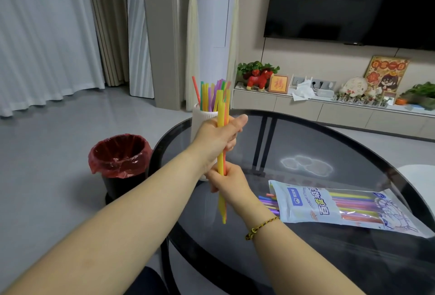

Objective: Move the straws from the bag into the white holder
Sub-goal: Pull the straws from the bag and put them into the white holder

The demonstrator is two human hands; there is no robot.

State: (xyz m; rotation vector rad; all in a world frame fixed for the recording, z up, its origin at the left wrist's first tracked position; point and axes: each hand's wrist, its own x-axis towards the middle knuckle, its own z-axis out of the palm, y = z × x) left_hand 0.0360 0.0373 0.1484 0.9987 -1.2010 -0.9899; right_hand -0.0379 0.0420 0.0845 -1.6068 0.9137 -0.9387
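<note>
Midway through the job, a person held a small bundle of yellow and orange straws upright above the dark glass table, both hands wrapped around it. The left hand gripped the bundle near its upper half, fingers curled round and thumb stretched out to the right. The right hand, a gold bracelet at the wrist, closed round it lower down, apparently to square the ends and keep the loose straws together before dropping them in. Just behind the hands, at the table's far left edge, stood the white holder, already bristling with colourful straws that leaned against its rim. The bag lay flat near the table's right edge, its open end turned toward the person, likely so the next batch could be drawn out easily; more straws showed through its clear panel and several tips poked from the mouth. A bin with a red liner stood on the floor beside the table's left edge.
</note>
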